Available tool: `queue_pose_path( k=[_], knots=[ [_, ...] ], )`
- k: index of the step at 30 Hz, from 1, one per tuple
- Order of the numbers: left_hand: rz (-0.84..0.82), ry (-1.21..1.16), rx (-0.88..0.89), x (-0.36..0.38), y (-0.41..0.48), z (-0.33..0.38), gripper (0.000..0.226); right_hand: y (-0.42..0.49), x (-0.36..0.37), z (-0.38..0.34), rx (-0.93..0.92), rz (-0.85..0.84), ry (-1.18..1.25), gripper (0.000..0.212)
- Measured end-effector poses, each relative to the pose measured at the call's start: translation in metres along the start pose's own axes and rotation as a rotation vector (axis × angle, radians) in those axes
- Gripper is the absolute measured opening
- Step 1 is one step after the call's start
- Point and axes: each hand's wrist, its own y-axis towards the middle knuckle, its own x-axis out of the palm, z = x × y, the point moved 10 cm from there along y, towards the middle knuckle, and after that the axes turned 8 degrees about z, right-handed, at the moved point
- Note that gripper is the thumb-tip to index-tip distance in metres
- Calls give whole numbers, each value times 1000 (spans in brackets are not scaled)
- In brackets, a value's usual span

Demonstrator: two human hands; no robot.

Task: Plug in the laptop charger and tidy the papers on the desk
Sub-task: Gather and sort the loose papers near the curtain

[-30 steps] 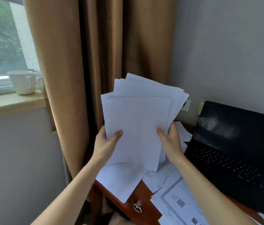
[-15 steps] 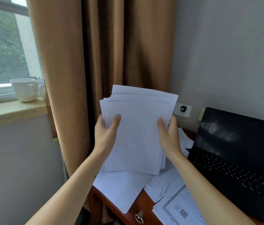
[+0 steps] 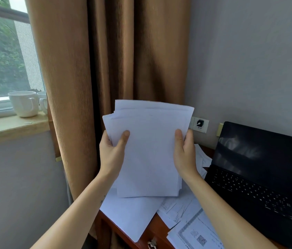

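Both hands are up in front of the curtain point(image 3: 105, 60). The left hand point(image 3: 112, 153) grips the left edge of the paper stack point(image 3: 148, 155) and the right hand point(image 3: 184, 153) grips the right edge. Each thumb is pressed flat across the front sheet, and the fingers are curled round behind, out of sight. The stack stands upright in the air above the desk point(image 3: 152, 229), with its top edges fanned a little unevenly.

Down on the reddish-brown wood there's clutter. A blank white sheet point(image 3: 131, 212) hangs over the near left corner. Printed pages lie beside it, among them a bordered form with a QR code point(image 3: 195, 234). A metal drawer pull point(image 3: 151, 244) shows just below the desk edge.

On the right half of the desk sits the black laptop point(image 3: 260, 177), lid open and screen dark. On the grey wall point(image 3: 249, 60) behind, just beside the stack's top right corner, is a white socket plate with a black plug point(image 3: 199, 122) seated in it.

Over on the left, a window point(image 3: 1, 60) looks out on green foliage. 2 white mugs stand on the pale sill point(image 3: 10, 126): the nearer mug point(image 3: 23, 106) in full view, the second mug point(image 3: 43, 103) half tucked behind the curtain's edge.
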Motion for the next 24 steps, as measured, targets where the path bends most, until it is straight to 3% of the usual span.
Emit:
queue_pose_path(
  k=[9,13,19,24],
  knots=[
    [16,5,0,8,-3,3,27,2,-4,-3,-42,37,-47,29],
    [51,-31,54,11,1,16,24,4,-8,-15,-81,115,7,12],
    [5,35,-32,-4,-14,-20,35,-15,-13,0,-55,88,0,10],
    [-43,175,-47,-15,-21,-42,49,-9,-16,0,-52,150,-37,33]
  ],
)
